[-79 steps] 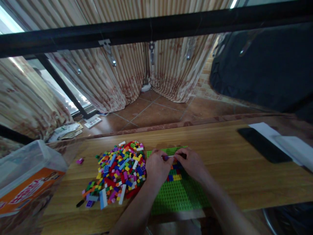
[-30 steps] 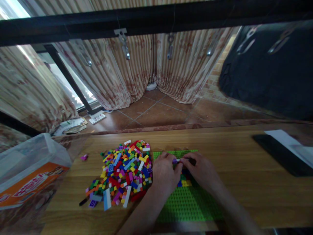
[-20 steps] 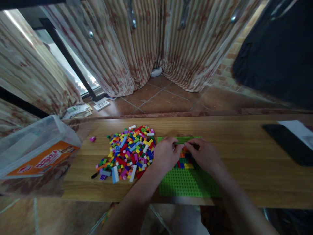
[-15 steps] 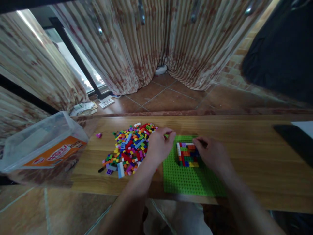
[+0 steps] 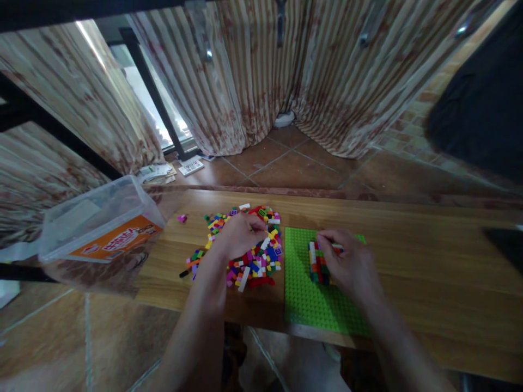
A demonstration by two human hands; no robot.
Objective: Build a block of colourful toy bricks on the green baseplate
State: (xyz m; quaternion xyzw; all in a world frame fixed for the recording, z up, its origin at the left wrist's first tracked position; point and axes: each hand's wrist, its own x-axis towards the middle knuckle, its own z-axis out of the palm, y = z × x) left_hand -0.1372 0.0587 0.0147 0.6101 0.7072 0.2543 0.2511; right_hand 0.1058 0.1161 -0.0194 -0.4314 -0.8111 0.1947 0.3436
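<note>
My left hand (image 5: 241,237) is over the pile of small toy building bricks (image 5: 255,267), fingers curled and the thumb tip close to the fingertips. Anything between them is too small or hidden to make out. A green studded baseplate (image 5: 314,307) lies right of the pile, with a low block of multicoloured bricks (image 5: 321,267) built on it. Over the right part of that block is my right hand (image 5: 345,261), its thumb and forefinger pinched together at the block's far edge. What the pinch holds, if anything, does not show. The hand covers much of the block.
A clear plastic tub (image 5: 102,218) with an orange label stands left of the wooden table (image 5: 429,272). One pink brick (image 5: 182,218) lies apart at the table's left. A dark flat object (image 5: 504,245) is at the right edge. Striped curtains (image 5: 245,81) hang beyond.
My left hand has moved left, away from the baseplate and onto the brick pile. My right hand has stayed by the block, now covering more of it. The view has shifted left.
</note>
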